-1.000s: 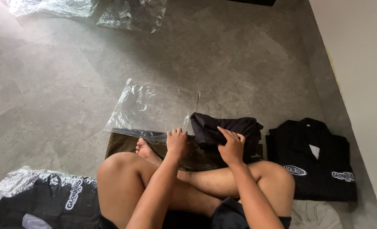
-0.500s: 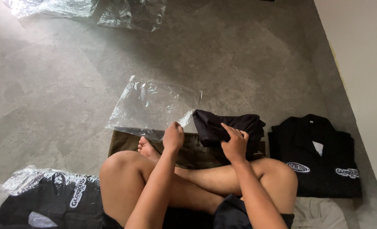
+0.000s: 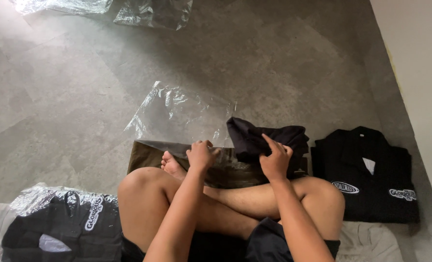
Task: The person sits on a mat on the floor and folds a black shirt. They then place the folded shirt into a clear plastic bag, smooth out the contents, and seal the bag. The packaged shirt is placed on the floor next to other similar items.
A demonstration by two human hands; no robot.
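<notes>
Folded garment [image 3: 269,140] at centre, under right hand [image 3: 275,160]. Plastic bag [image 3: 182,116] at 10 o'clock of it, left hand [image 3: 201,155] on bag's near edge. Flat shirt [image 3: 364,174] at 3 o'clock. Bagged shirt [image 3: 63,225] at 8 o'clock. Loose bags [image 3: 128,9] at 11 o'clock, well apart.

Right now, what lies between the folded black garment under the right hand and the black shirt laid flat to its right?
Head view: only a narrow strip of bare grey floor.
</notes>
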